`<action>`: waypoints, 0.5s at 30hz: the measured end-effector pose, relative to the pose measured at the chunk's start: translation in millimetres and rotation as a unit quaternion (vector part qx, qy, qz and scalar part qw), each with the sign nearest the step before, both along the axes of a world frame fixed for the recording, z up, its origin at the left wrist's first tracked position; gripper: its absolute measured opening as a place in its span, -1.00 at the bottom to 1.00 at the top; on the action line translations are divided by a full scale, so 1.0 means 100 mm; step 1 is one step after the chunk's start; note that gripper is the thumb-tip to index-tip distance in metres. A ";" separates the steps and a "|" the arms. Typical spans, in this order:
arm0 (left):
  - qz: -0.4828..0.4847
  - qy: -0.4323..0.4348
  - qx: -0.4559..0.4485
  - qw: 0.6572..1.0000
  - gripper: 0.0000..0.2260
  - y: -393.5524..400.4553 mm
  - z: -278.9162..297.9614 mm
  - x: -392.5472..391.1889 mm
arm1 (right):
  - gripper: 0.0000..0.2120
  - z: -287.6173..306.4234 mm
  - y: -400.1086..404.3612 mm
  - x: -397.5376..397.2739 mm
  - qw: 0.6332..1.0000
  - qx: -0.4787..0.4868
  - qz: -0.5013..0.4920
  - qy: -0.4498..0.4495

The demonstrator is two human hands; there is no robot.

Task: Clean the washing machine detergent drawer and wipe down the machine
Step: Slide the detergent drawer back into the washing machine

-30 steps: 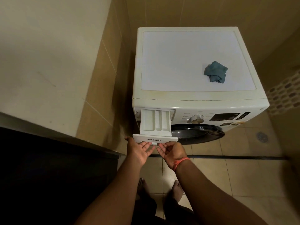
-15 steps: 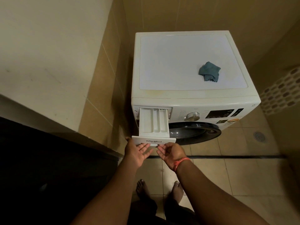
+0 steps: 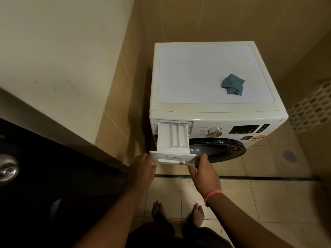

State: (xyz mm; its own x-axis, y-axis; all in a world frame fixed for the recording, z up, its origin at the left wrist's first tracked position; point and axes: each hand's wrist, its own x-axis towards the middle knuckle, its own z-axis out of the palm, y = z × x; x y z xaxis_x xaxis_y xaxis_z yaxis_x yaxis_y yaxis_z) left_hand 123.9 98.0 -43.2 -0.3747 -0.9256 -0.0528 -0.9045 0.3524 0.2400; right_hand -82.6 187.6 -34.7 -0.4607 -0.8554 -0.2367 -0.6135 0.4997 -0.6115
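Observation:
The white washing machine (image 3: 215, 111) stands against the tiled wall. Its detergent drawer (image 3: 172, 138) is pulled far out at the front left, showing three white compartments and a front panel with a brand name. My left hand (image 3: 142, 170) grips the left end of the drawer's front panel. My right hand (image 3: 204, 172) grips the right end, thumb on top; an orange band sits on that wrist. A crumpled teal cloth (image 3: 232, 84) lies on the machine's top, toward the right.
A dark counter with a metal sink drain (image 3: 8, 170) runs along the left under a cream wall. The dark round door (image 3: 217, 148) sits below the knob (image 3: 214, 131). A floor drain (image 3: 288, 156) lies at the right. My bare feet (image 3: 177, 212) stand on the tiles.
Both hands moved apart from under the middle of the drawer front to its two ends and now grip it. The drawer is a little further out.

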 end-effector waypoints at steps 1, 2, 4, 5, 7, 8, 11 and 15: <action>-0.008 -0.017 -0.010 1.000 -0.78 0.00 0.01 -0.02 | -0.67 -0.01 0.00 0.00 0.997 -0.012 0.037 0.065; -0.003 -0.028 -0.016 0.999 -0.70 -0.02 0.02 -0.03 | -0.61 -0.03 -0.02 0.00 0.989 -0.015 0.067 0.130; 0.017 -0.034 -0.026 0.999 -0.52 -0.08 0.03 -0.07 | -0.48 -0.04 -0.09 -0.04 0.967 -0.017 0.098 0.235; 0.023 -0.037 -0.034 0.998 -0.45 -0.12 0.04 -0.09 | -0.43 -0.04 -0.14 -0.07 0.958 -0.012 0.107 0.266; 0.031 -0.047 -0.046 0.997 -0.34 -0.19 0.05 -0.11 | -0.37 -0.04 -0.24 -0.12 0.950 0.004 0.115 0.289; 0.039 -0.054 -0.047 0.997 -0.30 -0.24 0.05 -0.11 | -0.33 -0.03 -0.29 -0.15 0.951 0.013 0.112 0.288; 0.078 -0.067 -0.024 0.994 -0.15 -0.39 0.05 -0.12 | -0.16 -0.03 -0.42 -0.25 0.950 0.036 0.101 0.293; 0.104 -0.065 -0.007 0.992 0.00 -0.52 0.02 -0.10 | 0.01 -0.04 -0.50 -0.39 0.945 0.023 0.101 0.312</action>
State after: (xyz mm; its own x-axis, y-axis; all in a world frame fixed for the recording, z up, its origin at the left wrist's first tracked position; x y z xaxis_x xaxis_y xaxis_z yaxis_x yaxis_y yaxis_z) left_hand 113.8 46.1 -40.9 -0.1662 -0.9832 -0.0753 -0.9810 0.1571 0.1138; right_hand -121.3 137.2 -39.0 -0.3515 -0.9361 -0.0122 -0.9328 0.3513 -0.0808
